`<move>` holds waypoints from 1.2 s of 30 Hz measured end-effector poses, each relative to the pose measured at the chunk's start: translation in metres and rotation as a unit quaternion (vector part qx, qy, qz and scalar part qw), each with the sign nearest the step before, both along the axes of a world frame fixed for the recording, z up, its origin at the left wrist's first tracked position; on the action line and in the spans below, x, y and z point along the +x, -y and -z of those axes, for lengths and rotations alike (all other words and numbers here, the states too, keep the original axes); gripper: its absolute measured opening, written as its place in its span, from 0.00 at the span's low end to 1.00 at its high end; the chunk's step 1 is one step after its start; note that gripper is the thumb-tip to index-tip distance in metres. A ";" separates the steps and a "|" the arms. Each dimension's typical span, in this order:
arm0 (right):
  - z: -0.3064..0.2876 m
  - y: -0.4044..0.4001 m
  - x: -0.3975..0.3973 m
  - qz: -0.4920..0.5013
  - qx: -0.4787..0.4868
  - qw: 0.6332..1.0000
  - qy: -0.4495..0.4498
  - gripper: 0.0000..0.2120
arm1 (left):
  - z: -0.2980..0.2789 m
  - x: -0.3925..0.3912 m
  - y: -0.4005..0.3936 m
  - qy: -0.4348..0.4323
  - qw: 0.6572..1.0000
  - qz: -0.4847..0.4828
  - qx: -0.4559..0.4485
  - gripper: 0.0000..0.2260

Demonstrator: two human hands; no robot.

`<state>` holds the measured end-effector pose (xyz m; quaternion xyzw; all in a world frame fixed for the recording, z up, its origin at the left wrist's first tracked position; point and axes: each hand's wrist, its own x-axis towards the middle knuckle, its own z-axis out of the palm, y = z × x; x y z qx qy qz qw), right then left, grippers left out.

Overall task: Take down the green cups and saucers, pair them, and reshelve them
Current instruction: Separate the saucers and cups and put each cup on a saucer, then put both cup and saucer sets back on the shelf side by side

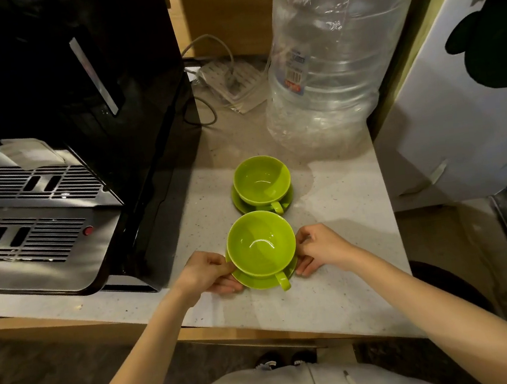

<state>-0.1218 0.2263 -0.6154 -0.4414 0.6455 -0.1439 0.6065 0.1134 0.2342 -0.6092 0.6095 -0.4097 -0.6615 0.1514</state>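
Two green cups sit on green saucers on the pale speckled counter [347,276]. The near cup [260,244] rests on its saucer [257,283], handle pointing toward me. My left hand [211,273] grips the saucer's left rim, thumb on top and fingers beneath. My right hand [317,249] grips the right rim the same way. Behind it the far cup [262,179] stands on its own saucer [241,204], untouched, handle also toward me.
A black coffee machine [81,117] with a metal drip tray [25,228] fills the left. A large clear water bottle [330,52] stands at the back right, with a power strip and cables [228,82] behind. A white panel [462,119] borders the right.
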 end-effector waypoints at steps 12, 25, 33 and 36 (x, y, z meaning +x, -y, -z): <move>-0.040 -0.013 -0.010 0.003 -0.058 0.996 0.073 0.03 | -0.032 -0.001 -0.011 -0.057 0.997 -0.015 -0.056 0.06; -0.169 0.014 -0.054 0.075 -0.239 0.963 0.102 0.07 | -0.167 -0.052 0.039 -0.099 0.971 -0.050 -0.213 0.05; -0.262 0.030 -0.086 0.109 -0.315 0.935 0.122 0.04 | -0.254 -0.090 0.071 -0.148 0.946 -0.028 -0.287 0.07; -0.297 0.036 -0.098 0.128 -0.346 0.921 0.126 0.06 | -0.285 -0.105 0.082 -0.174 0.937 -0.028 -0.303 0.08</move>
